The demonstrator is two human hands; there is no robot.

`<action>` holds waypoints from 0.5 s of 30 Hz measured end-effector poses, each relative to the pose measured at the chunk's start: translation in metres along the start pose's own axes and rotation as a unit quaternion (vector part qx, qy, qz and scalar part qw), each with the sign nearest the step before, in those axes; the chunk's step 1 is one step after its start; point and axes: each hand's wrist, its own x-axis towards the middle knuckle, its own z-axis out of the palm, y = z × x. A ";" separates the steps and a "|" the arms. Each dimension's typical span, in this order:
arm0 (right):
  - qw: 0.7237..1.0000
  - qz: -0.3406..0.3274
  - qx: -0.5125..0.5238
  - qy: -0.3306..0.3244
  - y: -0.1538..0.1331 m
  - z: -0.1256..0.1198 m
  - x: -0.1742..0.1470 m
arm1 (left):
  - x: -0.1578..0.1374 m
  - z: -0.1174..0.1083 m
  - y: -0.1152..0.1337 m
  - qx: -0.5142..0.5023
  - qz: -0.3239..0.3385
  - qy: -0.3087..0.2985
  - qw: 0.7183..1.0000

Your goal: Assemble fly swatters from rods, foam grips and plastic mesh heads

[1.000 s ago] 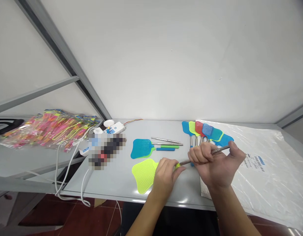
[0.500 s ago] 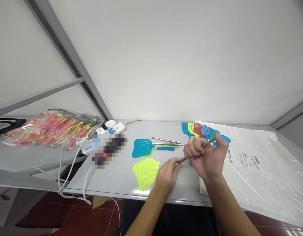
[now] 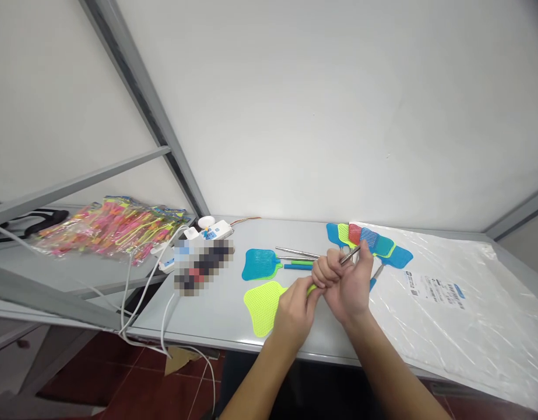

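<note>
1. With both forearms over the front edge of the worktop (image 3: 199, 321), near the middle of that edge.
2. Pinching, in the left hand (image 3: 295, 309), the neck of a yellow-green fly-swatter head (image 3: 264, 309), just inside the front edge; resting on or just above the surface, hard to tell which.
3. Clenching, in the right hand (image 3: 345, 286), a metal rod (image 3: 351, 255), slanted up and away past the thumb, with both hands touching or nearly so.
4. Apparently at the step of joining rod to neck, with the joint hidden by fingers; seemingly calling next for a firm left pinch and a straight push or twist from the right.
5. Close beyond, toward mid-worktop: a blue swatter head (image 3: 260, 264), loose metal rods (image 3: 297, 252), a green tube (image 3: 302, 262) and a blue tube (image 3: 297, 267).
6. Hemmed in on the right by a plastic-wrapped white package (image 3: 470, 326), with a fan of swatters (image 3: 370, 236) at its back-left corner.
7. Roomier leftward, with grey surface showing as far as a power strip (image 3: 220, 229) near the back-left corner; bounded behind the back edge by a wall (image 3: 316, 116).
</note>
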 end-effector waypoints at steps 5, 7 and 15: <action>0.998 0.043 0.038 0.002 0.013 -0.003 0.008 | 0.015 -0.021 0.005 -0.004 -0.175 -0.076 0.982; 0.996 0.066 0.060 0.002 0.017 -0.006 0.013 | 0.017 -0.029 0.000 0.014 -0.233 -0.103 0.967; 0.994 0.035 0.095 0.049 0.029 -0.011 0.025 | 0.021 -0.055 -0.014 -0.126 -0.317 -0.176 0.923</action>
